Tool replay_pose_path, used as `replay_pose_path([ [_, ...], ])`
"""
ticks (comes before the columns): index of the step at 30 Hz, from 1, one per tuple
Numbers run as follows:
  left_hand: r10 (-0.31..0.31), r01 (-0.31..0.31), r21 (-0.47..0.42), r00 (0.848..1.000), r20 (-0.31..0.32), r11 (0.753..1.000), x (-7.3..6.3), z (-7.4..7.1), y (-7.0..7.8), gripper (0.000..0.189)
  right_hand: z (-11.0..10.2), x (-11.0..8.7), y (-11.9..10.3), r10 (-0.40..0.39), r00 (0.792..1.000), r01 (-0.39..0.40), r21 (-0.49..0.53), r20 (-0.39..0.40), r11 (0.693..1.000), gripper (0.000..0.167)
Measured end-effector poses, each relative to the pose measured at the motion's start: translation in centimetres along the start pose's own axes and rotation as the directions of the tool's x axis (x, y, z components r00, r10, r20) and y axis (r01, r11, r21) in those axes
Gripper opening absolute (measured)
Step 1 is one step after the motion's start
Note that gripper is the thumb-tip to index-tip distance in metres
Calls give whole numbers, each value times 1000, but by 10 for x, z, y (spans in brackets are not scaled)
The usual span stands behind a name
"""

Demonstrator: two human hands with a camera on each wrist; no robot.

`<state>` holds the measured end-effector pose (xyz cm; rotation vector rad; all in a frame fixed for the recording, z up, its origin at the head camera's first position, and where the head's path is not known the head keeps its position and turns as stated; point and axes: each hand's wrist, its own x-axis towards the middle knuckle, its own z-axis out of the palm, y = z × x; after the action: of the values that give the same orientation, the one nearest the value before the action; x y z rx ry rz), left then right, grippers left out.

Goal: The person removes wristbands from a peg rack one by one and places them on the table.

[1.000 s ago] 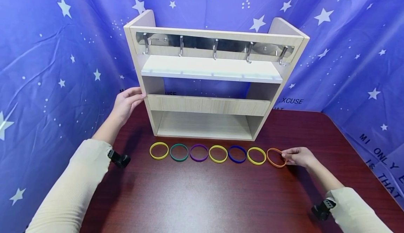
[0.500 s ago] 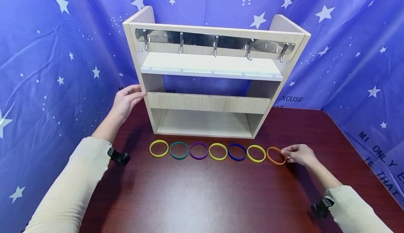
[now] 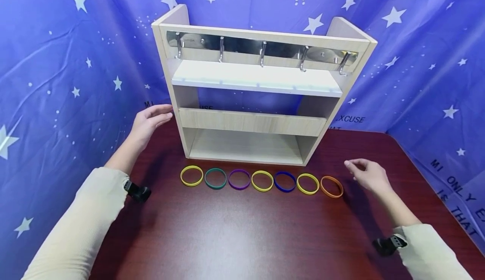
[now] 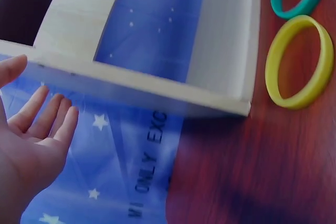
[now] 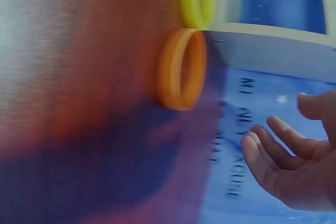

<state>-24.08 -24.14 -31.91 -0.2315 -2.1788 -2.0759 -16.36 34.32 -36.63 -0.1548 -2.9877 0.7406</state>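
My left hand (image 3: 147, 124) is beside the left side panel of the wooden shelf rack (image 3: 251, 122), fingers loosely bent, holding nothing. My right hand (image 3: 369, 174) hovers right of the orange wristband (image 3: 322, 186), its thumb and fingers apart and nothing between them. That band ends a row of silicone wristbands lying in front of the rack. Leftward from it come a yellow band (image 3: 298, 187), a blue band (image 3: 275, 183), another yellow band (image 3: 253, 184), a purple band (image 3: 229, 183), a green band (image 3: 206, 182) and a yellow band (image 4: 271, 72) at the left end.
A metal strip with several hooks (image 3: 262, 54) runs across the rack's top front. Below it are a white shelf (image 3: 257, 78) and a wooden crossbar (image 3: 251, 122). Everything stands on a dark red table (image 3: 227, 238), with a blue starry curtain (image 3: 409, 61) behind and at the sides.
My right hand has let go of the orange wristband and moved up and to the right. My left hand has shifted slightly away from the rack's side. The bands stay in their row.
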Motion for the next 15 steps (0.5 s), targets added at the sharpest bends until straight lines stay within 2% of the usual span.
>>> replay_pose_path([
  [1, -1, 1, 74, 1000, -10, 997, -3, -3, 1, 31, -4, -1, -4, -7, 999, 7, -1, -38, 1000, 57],
  [3, 3, 6, 246, 999, -35, 969, -9, -11, 5, 43, -12, -2, -12, -23, 993, 23, -2, -113, 1000, 57],
  [5, 9, 16, 399, 998, -63, 917, -14, -17, 10, 49, -22, -2, -19, -55, 981, 58, 9, -186, 998, 57],
  [7, 16, 28, 510, 996, -83, 860, -18, -23, 17, 52, -33, -1, -24, -102, 961, 107, 5, -256, 994, 57],
  [9, 32, 22, 593, 996, -80, 805, -20, -27, 25, 54, -44, 1, -28, -153, 934, 154, -23, -323, 988, 56],
  [12, 63, -19, 680, 997, -41, 733, -23, -31, 35, 58, -56, 6, -34, -222, 897, 213, -67, -383, 975, 61],
  [15, 97, -85, 741, 995, 27, 666, -25, -34, 44, 65, -67, 12, -42, -246, 885, 229, -90, -395, 969, 68],
])
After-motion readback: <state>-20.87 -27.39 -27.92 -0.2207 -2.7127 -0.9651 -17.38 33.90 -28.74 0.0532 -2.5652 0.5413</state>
